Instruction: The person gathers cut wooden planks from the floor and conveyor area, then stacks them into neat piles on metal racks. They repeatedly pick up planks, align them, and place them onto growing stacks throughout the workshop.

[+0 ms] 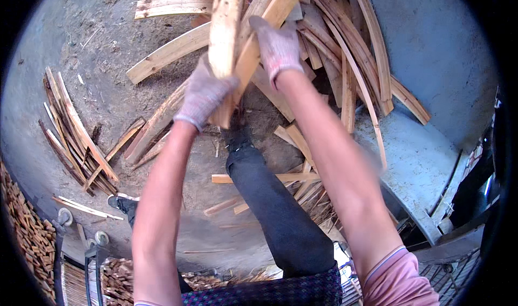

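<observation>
My left hand (203,94), in a pale work glove, is closed round the lower part of a light, knotty wooden board (224,28) that points up and away. A second, darker-edged wooden plank (249,62) lies slantwise just right of it, crossing it near the left hand. My right hand (278,46), gloved too, grips the upper part of this slanting plank, its thumb along the near side. The underside of both boards and some fingers are hidden.
A heap of rough wooden strips (345,52) spreads at the far right beside a grey metal surface (415,155). More thin strips (81,133) lie on the dirty floor at left. Stacked small wood pieces (27,230) and a wheeled frame (96,252) stand at the near left.
</observation>
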A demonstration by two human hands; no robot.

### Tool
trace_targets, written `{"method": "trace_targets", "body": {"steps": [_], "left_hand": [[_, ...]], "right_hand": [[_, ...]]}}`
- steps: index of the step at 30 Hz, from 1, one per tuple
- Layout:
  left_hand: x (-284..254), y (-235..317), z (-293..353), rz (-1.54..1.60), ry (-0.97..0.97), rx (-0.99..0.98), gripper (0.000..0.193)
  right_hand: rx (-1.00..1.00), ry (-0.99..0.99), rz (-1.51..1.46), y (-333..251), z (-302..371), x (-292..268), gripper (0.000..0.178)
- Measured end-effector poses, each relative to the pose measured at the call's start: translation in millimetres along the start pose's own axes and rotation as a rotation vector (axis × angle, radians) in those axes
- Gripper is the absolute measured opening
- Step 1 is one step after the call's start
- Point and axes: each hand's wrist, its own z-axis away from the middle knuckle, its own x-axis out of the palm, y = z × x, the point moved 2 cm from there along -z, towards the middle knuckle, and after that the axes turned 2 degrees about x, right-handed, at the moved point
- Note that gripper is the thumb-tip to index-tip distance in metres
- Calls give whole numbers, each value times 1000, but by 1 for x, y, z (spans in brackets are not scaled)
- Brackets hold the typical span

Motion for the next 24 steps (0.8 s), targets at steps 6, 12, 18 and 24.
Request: {"method": "trace_targets", "body": {"steps": [6,12,18,24], "left_hand": [[1,27,91,11,173,5,91],[-35,-6,179,403,285,-117,88],[-74,-62,161,824,518,-314,76],[-72,-167,145,390,572,-371,85]], "right_hand": [[65,19,-561,5,88,31,57],[-337,-28,-412,-17,173,72,58],[-507,-31,-119,-7,99,103,65],[-1,124,359,42,45,131,88]]}}
